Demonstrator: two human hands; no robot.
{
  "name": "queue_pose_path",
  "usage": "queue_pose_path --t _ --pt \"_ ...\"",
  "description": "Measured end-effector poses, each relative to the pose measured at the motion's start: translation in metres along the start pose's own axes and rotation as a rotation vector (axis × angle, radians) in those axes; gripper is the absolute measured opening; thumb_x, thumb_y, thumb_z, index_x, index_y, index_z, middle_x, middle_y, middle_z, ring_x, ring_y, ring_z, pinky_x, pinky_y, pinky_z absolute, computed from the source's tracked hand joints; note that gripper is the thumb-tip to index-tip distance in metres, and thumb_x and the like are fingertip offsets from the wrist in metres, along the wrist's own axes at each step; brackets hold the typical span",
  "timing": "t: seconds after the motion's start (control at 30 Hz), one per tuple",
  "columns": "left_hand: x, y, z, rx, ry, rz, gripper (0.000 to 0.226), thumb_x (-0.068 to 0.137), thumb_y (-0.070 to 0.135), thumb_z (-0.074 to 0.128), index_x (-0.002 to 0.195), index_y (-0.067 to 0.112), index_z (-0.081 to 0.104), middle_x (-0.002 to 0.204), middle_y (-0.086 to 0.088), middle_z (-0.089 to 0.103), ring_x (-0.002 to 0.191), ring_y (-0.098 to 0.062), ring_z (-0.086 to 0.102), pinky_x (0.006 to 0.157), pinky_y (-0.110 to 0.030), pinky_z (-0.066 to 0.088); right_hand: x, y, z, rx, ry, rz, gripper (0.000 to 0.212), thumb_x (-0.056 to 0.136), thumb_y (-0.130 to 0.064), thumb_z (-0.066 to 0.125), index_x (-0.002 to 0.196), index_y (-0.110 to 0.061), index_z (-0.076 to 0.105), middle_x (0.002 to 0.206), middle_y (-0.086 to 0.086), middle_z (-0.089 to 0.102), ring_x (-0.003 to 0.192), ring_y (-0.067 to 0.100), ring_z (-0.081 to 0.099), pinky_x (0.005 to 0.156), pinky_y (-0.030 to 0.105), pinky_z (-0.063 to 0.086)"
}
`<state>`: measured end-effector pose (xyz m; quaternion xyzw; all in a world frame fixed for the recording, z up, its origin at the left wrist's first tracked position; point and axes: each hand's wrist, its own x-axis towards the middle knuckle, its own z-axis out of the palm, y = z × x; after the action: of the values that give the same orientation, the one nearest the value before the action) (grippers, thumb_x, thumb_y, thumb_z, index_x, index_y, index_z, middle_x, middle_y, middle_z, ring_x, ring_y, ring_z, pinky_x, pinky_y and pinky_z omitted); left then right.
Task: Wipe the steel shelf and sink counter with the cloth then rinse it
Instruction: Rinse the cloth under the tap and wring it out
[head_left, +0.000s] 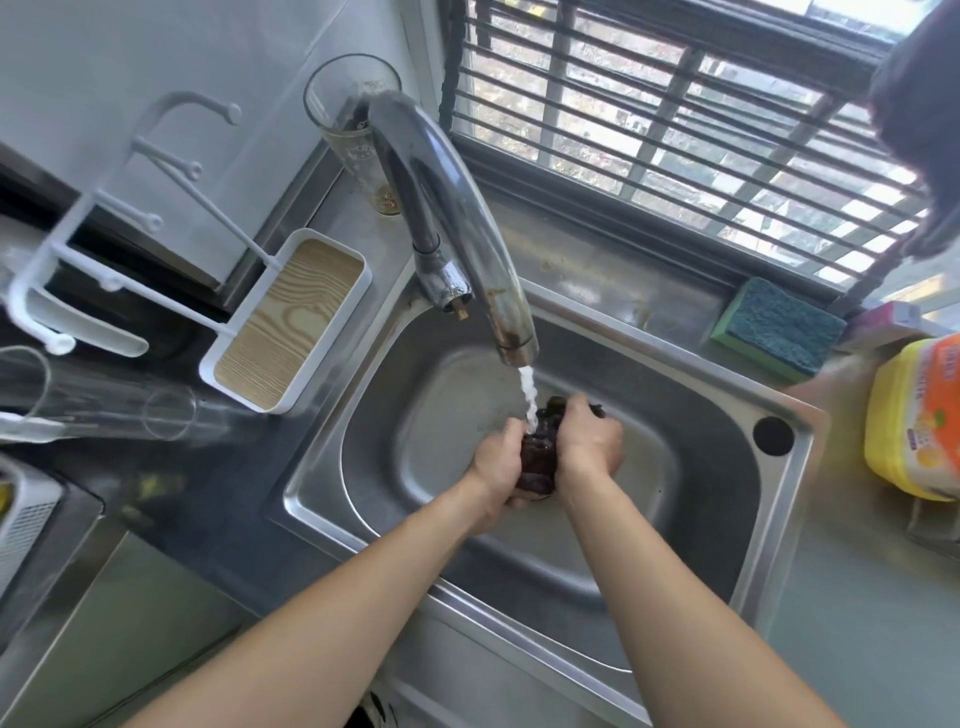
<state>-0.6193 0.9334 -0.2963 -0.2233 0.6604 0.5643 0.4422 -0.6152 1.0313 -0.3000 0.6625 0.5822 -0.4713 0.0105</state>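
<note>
Hands (498, 460) (589, 441) — cloth (537, 457) bunched between

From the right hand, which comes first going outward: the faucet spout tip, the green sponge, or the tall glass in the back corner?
Measured from the right hand, which grips the cloth in the head view:
1. Faucet spout tip, just above and left, pouring water.
2. Green sponge, back right on the sink ledge.
3. Tall glass, far back left corner behind the faucet.

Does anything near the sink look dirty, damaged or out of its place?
The faucet spout has brown rust-like stains near its tip, and the steel ledge behind the sink shows brownish spots. A glass on the left lies on its side. Nothing else looks odd.
</note>
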Motion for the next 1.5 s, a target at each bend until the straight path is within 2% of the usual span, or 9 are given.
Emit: queue_pose_path --t 0.17,0.27,0.33,0.43,0.63,0.9,1.1,1.33,1.5 --pt "0.019 0.003 -0.004 -0.088 0.162 0.015 0.012 0.106 0.027 0.035 0.11 0.018 0.042 0.1 -0.012 0.061 0.071 -0.02 0.057 0.042 -0.023 0.044 -0.004 0.014 0.004 -0.03 -0.283 -0.02 0.035 0.092 -0.041 0.053 0.088 -0.009 0.068 0.098 0.014 0.075 0.091 0.029 0.07 0.082 0.029 0.055" --pt "0.027 -0.004 -0.015 -0.032 0.291 0.044 0.016 0.106 0.028 0.038 0.105 0.016 0.049 0.108 -0.018 0.066 0.081 -0.025 0.061 0.065 -0.031 0.055 -0.019 0.024 0.006 -0.05 -0.528 -0.107 0.048 0.084 -0.059 0.066 0.086 -0.011 0.07 0.066 0.0 0.072 0.054 0.007 0.067 0.046 0.015 0.047" --pt "0.025 -0.002 -0.017 -0.132 0.264 -0.017 0.033 0.106 0.039 0.039 0.097 0.013 0.057 0.099 -0.016 0.071 0.082 -0.024 0.066 0.072 -0.035 0.057 -0.025 0.032 0.009 -0.08 -0.604 -0.174 0.061 0.073 -0.067 0.074 0.098 -0.011 0.068 0.078 0.002 0.074 0.066 0.014 0.071 0.052 0.021 0.051" --pt "0.015 -0.002 -0.018 -0.057 0.182 -0.127 0.052 0.099 0.059 0.042 0.088 0.017 0.071 0.073 0.001 0.073 0.068 -0.014 0.069 0.05 -0.022 0.052 -0.013 0.032 0.013 -0.13 -0.476 -0.235 0.04 0.079 -0.048 0.074 0.09 -0.01 0.065 0.085 0.008 0.073 0.085 0.03 0.071 0.075 0.041 0.058" --pt "0.011 -0.007 -0.015 -0.042 0.006 -0.16 0.04 0.091 0.054 0.058 0.089 0.017 0.073 0.088 -0.003 0.076 0.078 -0.019 0.072 0.07 -0.034 0.061 -0.003 0.016 0.01 -0.069 -0.153 -0.183 0.03 0.085 -0.038 0.059 0.079 -0.009 0.067 0.084 0.013 0.073 0.088 0.036 0.067 0.083 0.041 0.054" --pt "0.029 0.013 -0.029 0.036 0.22 0.048 0.034 0.106 0.039 0.039 0.104 0.012 0.061 0.101 -0.012 0.066 0.084 -0.023 0.063 0.071 -0.031 0.051 -0.03 0.032 0.005 0.151 -0.632 -0.333 0.025 0.077 -0.025 0.057 0.052 -0.022 0.053 0.049 -0.008 0.051 0.045 0.008 0.048 0.045 0.022 0.042" --pt "0.011 -0.009 -0.03 -0.268 -0.277 -0.183 0.042 0.099 0.046 0.054 0.122 0.014 0.066 0.117 -0.019 0.071 0.102 -0.037 0.07 0.084 -0.055 0.058 0.004 0.019 0.012 0.141 -0.428 -0.341 0.026 0.095 -0.037 0.065 0.076 -0.019 0.066 0.073 -0.005 0.068 0.074 0.015 0.063 0.078 0.035 0.049" --pt "0.019 -0.008 -0.036 -0.316 0.013 0.076 0.018 0.086 -0.002 0.062 0.098 0.011 0.063 0.093 -0.015 0.071 0.074 -0.023 0.074 0.066 -0.043 0.062 0.029 0.003 -0.007 0.011 0.021 -0.219 0.017 0.09 -0.035 0.068 0.094 -0.02 0.061 0.095 0.006 0.07 0.099 0.034 0.068 0.091 0.04 0.054" --pt "0.019 0.005 -0.025 -0.369 -0.009 0.008 0.024 0.092 0.019 0.049 0.102 0.019 0.072 0.094 -0.01 0.071 0.083 -0.025 0.068 0.063 -0.034 0.057 -0.01 0.022 0.01 0.023 -0.364 -0.404 0.021 0.096 -0.033 0.061 0.093 -0.014 0.07 0.091 0.007 0.075 0.092 0.029 0.069 0.086 0.045 0.054"
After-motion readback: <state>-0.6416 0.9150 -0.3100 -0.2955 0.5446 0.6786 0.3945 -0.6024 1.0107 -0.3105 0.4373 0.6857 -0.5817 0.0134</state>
